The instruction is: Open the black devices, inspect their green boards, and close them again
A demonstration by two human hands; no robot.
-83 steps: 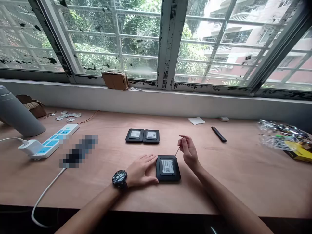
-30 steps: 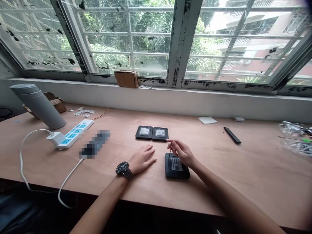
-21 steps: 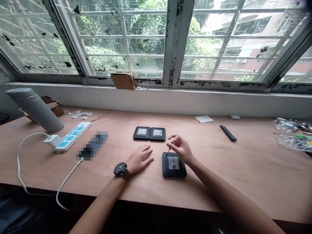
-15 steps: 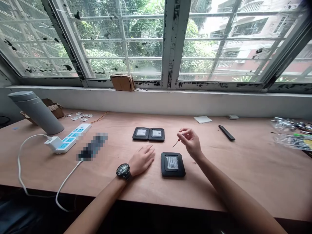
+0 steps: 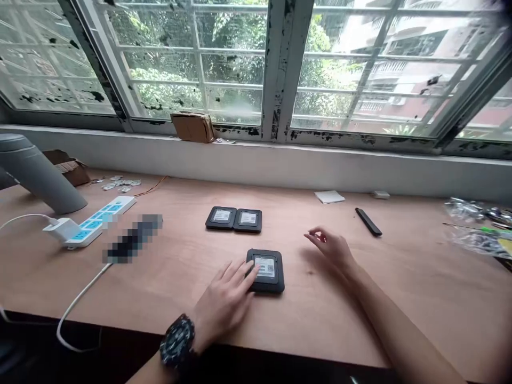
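A black square drive-like case (image 5: 277,285) with a white label lies flat on the table in front of me. My left hand (image 5: 226,298), with a black watch (image 5: 177,341) on its wrist, reaches its left side. Those fingers are spread, the tips touching the left edge and top of the case. To the right, above the table and apart from the case, my right hand (image 5: 330,245) is closed in a pinch. A trace of red shows between its fingers, from the small screwdriver; its shaft is hidden now. Two similar black cases (image 5: 234,219) lie side by side farther back.
On the left are a power strip (image 5: 102,221) with a white plug, a blurred-out object (image 5: 134,239) with a white cable, and a grey cylinder (image 5: 44,178). Toward the right lie a black bar-shaped object (image 5: 368,222), white paper (image 5: 329,197) and plastic bags (image 5: 476,234).
My left hand has come forward from the bare table onto the left side of the black case. My right hand has moved right, away from the case, and the screwdriver's shaft has dropped from sight.
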